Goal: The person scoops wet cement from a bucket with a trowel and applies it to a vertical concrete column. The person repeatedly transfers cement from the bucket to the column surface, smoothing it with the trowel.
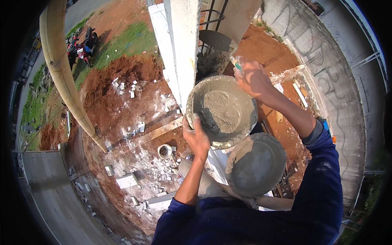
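My left hand [197, 138] grips the near-left rim of a round tub [249, 122] that holds wet grey mortar [222, 110], thumb over the edge. The mortar is smeared up the tub's inner wall. Beyond the tub, my right hand [254, 77] is closed around the handle of a trowel [216, 41]; a bit of green shows at the handle. The mortar-coated blade reaches into the gap between a pale upright block wall [181, 45] and a grey panel [243, 20]. Whether the blade touches either is unclear.
Below the mortar tub sits a second tub [257, 165], grey-coated inside. Dark rebar [212, 16] rises in the gap. A bamboo pole [65, 77] slants down at left. Far below lie red soil, white block pieces [127, 181] and a small pail [165, 151]. A curved wall [339, 90] stands right.
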Demonstrator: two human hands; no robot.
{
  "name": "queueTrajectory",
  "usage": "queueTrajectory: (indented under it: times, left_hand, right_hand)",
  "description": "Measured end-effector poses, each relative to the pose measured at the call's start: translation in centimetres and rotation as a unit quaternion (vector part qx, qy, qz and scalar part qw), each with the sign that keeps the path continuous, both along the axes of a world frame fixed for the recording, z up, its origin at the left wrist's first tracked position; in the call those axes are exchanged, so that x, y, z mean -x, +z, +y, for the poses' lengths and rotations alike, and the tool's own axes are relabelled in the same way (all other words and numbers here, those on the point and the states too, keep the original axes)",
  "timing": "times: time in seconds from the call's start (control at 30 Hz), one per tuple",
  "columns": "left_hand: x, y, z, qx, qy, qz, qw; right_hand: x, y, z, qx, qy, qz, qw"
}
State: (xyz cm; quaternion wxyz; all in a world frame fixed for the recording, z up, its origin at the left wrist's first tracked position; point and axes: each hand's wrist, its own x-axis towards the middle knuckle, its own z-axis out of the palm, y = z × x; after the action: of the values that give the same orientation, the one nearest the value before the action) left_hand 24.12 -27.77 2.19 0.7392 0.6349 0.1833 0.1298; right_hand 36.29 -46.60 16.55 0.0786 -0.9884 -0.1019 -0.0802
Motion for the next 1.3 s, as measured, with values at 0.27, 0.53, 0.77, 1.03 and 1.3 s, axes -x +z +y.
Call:
queueTrajectory:
  times: [0.27, 0.53, 0.77, 1.03, 1.3]
  left_hand:
    - [0.7, 1.7, 0.8, 0.037, 0.033, -0.014, 0.999]
    - [0.5, 0.5, 0.1, 0.032, 0.024, -0.008, 0.999]
    - [0.3, 1.1, 0.2, 0.029, 0.025, -0.022, 0.999]
    - [0.0, 0.5, 0.1, 0.013, 0.021, -0.066, 0.998]
    - [0.3, 0.6, 0.0, -0.043, 0.025, -0.02, 0.999]
  right_hand:
    - [7.2, 11.3, 2.0, 0.198, 0.086, 0.117, 0.969]
    - [4.7, -3.3, 1.2, 0.281, 0.158, 0.294, 0.9]
    - [5.4, -5.1, -0.5, 0.114, 0.094, 0.4, 0.904]
    - [7.1, -1.5, -1.5, -0.227, -0.098, 0.561, 0.79]
    - [9.1, -1.1, -3.5, -0.364, -0.131, 0.563, 0.73]
